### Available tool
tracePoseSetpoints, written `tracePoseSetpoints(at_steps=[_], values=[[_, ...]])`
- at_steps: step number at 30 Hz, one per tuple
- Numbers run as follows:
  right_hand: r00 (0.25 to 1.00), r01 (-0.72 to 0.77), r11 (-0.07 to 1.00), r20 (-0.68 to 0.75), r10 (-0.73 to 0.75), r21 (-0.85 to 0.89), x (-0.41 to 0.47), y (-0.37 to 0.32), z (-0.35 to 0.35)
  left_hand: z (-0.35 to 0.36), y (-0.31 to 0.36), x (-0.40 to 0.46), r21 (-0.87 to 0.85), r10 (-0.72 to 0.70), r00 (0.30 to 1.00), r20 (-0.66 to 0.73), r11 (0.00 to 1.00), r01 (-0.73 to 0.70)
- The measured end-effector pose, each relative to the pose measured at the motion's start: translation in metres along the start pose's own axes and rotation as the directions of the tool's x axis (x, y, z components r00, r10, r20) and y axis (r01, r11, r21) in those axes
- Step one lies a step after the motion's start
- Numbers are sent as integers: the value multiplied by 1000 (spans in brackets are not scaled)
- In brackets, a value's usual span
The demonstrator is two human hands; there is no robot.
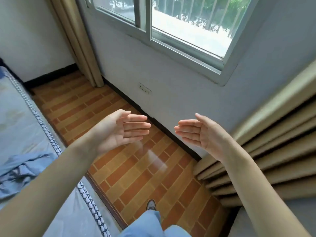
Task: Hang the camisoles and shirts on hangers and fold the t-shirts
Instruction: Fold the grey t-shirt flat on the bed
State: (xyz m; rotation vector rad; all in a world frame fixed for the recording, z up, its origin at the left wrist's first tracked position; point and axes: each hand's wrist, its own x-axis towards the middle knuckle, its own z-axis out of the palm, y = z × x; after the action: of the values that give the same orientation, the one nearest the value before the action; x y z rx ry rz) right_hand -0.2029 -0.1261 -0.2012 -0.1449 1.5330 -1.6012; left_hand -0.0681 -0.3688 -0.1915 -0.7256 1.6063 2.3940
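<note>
Currently nothing is in either grip. Left to right:

- Crumpled light-blue fabric garment lies on the pale blue-grey bed with patterned edging, at about 8 o'clock in the view, bunched near the mattress edge. Type unclear: could be a shirt or a t-shirt, too rumpled to tell. No hangers are visible.
- Left hand is held out over the orange brick-pattern tiled floor, palm turned inward, fingers straight and together, holding nothing.
- Right hand mirrors it at about 3 o'clock from the left one, palm inward, fingers straight, likewise empty. The two hands are well apart, facing each other.
- Beige pleated curtain hangs at 4 o'clock, close beside the right forearm. White wall with sliding window is at 12 o'clock.

Judgement: the step in hand looks like the start, with the first garment still to be picked up. To do it well:

1. Turn toward 8 o'clock; the view faces the wall, away from the work.
2. Lift the garment by the shoulders or collar with both hands, not by a middle bunch, so it hangs open and its type shows.
3. Shake it flat, then decide: hanger or fold.
4. If folding, spread it on the bed, away from the edge, so it won't slide to the floor.
5. Keep the right arm away from the curtain when swinging round.
</note>
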Motion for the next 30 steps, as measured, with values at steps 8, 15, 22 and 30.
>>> tracePoseSetpoints(at_steps=[8,15,22,30], values=[[973,-36,995,224,56,-90,118,-56,44,-71,41,24,-140,26,987,-158,989,-48],[871,-90,971,456,184,-221,222,-86,108,-124,51,25,-279,29,925,-379,949,-144],[719,-90,931,624,307,-354,326,-134,164,-166,76,35,-348,57,807,-588,882,-316],[558,-70,841,678,478,-536,399,-153,237,-172,78,35,-373,4,608,-794,786,-492]])
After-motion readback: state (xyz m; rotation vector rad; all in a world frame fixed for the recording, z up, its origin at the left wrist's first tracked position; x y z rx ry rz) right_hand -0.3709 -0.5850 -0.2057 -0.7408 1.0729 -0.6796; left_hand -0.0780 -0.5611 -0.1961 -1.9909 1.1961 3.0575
